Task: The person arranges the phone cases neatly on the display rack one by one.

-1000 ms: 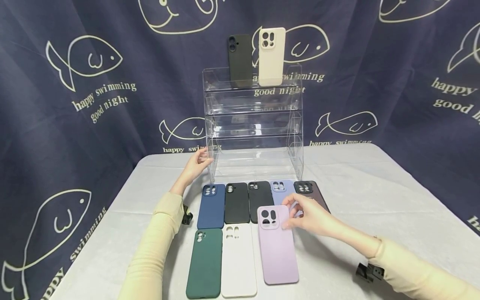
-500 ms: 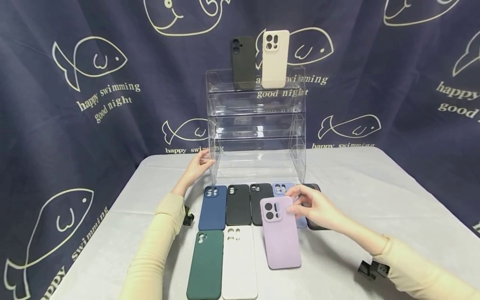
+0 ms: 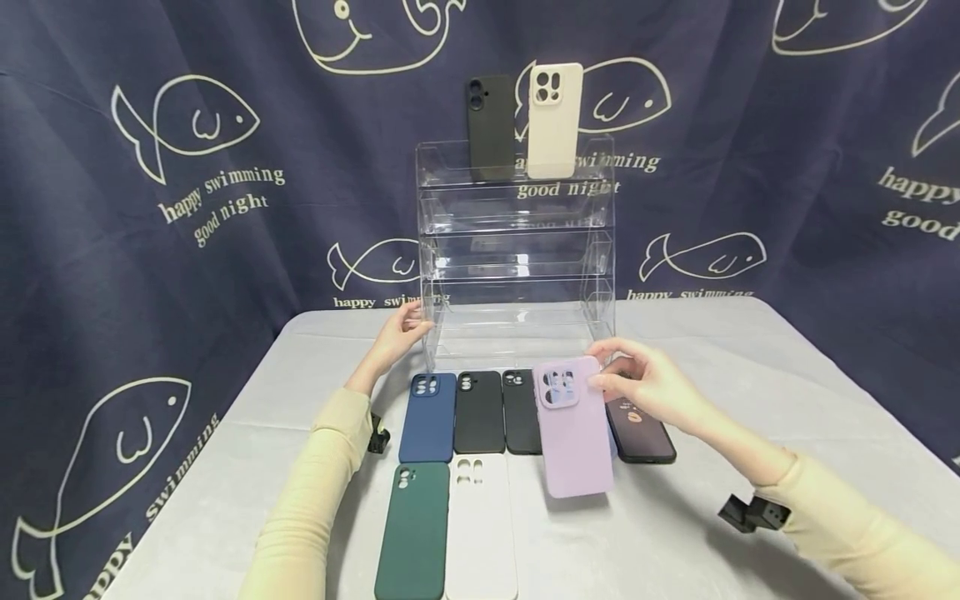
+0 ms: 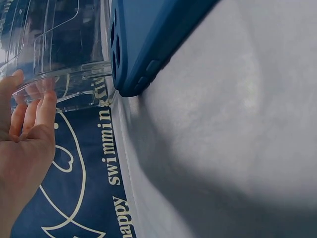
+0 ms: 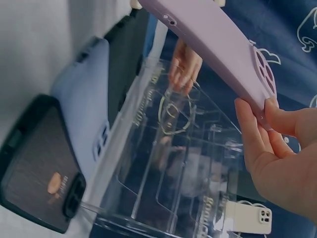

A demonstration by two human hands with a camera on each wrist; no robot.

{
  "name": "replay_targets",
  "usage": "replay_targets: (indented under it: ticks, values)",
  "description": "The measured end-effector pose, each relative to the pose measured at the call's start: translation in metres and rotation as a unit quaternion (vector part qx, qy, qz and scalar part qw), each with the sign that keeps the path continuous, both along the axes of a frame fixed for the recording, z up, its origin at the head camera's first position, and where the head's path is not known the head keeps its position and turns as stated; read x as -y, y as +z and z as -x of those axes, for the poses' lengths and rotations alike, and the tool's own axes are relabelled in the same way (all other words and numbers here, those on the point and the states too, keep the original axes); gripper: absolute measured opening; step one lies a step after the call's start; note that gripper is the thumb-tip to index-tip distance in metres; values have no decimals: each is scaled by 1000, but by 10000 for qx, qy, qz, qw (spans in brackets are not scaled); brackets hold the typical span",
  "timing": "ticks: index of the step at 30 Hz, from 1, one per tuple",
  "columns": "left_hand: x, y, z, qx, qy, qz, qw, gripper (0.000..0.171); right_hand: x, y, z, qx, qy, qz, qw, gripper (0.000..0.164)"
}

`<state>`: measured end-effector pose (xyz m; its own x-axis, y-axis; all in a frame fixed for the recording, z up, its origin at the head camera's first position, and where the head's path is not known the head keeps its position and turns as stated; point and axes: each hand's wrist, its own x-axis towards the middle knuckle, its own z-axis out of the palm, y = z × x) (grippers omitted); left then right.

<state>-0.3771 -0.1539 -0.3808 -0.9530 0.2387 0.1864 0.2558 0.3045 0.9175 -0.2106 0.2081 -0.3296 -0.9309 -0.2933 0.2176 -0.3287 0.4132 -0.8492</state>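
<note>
My right hand [image 3: 660, 385] pinches a lilac phone case [image 3: 577, 442] by its upper right corner. The case hangs tilted above the table, over the row of cases, and hides most of a light blue phone case [image 5: 86, 94]. In the right wrist view, thumb and fingers lie on either side of the case near its camera cutouts. My left hand [image 3: 396, 340] holds the left side edge of a clear tiered display stand [image 3: 517, 271], with thumb and fingers around the panel in the left wrist view. On the top tier stand a black phone case [image 3: 491, 125] and a cream phone case [image 3: 555, 121].
Lying before the stand are a dark blue case [image 3: 428, 421], black cases [image 3: 480, 415] and a dark brown case [image 3: 643, 429]. Nearer the front lie a green case [image 3: 412, 533] and a white case [image 3: 482, 533]. A fish-printed curtain [image 3: 225, 333] hangs behind the table [image 3: 705, 517].
The right hand has lifted the lilac case off the front of the table and carried it up toward the stand. The left hand keeps its hold on the stand.
</note>
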Motion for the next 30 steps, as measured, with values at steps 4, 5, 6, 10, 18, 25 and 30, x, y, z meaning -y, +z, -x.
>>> replay_targets:
  ticks: [4,5,6,10,18,25,30]
  values:
    - [2,-9,8,-82,31,75,9999,57,-2,7,7,-416,-42,102,9991,34]
    - [2,-11,10,-98,52,91,9999,57,-3,9,9,-523,-35,145,9985,34]
    - [2,-14,12,-145,65,147,9998,57,-4,11,10,-576,-53,170,9982,33]
    - [2,-18,15,-231,113,152,9996,57,-6,22,18,-816,-44,348,9960,32]
    - [4,-19,17,-198,119,134,9996,58,-8,44,30,-1347,-158,387,9900,32]
    - [4,-10,8,-57,8,14,10000,60,-10,57,43,-1498,-490,349,9869,35]
    - [4,-16,14,-156,39,45,9999,59,-13,69,53,-1580,-615,504,9842,33]
